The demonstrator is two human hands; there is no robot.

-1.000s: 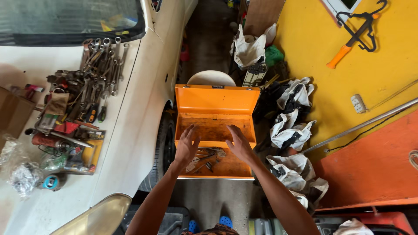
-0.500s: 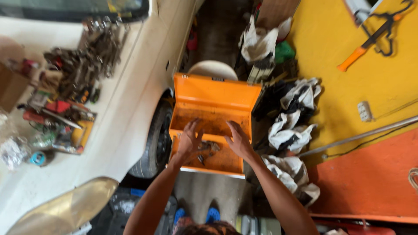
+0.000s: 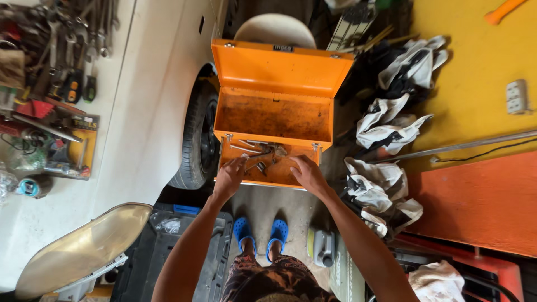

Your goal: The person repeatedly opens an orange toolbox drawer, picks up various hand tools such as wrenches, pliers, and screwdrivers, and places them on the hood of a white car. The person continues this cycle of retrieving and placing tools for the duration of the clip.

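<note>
beside the front wheel (image 3: 198,140) of a white car (image 3: 151,95), an orange metal toolbox (image 3: 274,112) stands open on the floor, its lid (image 3: 279,66) thrown back and upright, the rusty inside of it bare. the person stands right over it in blue clogs (image 3: 260,235), both arms stretched down to the box's near edge. the left hand (image 3: 230,176) rests at the front left of the tray with its fingers curled down among the loose metal tools (image 3: 258,154) lying there; whether it has actually pinched one i cannot tell from here. the right hand (image 3: 306,173) lies on the front right rim, fingers bent loosely over the edge, gripping nothing i can make out. the small tools are scattered across the box's bottom, between and just beyond the two hands. on the car's bonnet, far to the left, wrenches and screwdrivers (image 3: 67,50) lie in a heap. to the right of the box, white and black sacks (image 3: 386,145) slump against a yellow wall (image 3: 475,72), and a pale plastic jug (image 3: 321,246) sits on the floor near the right forearm.
</note>
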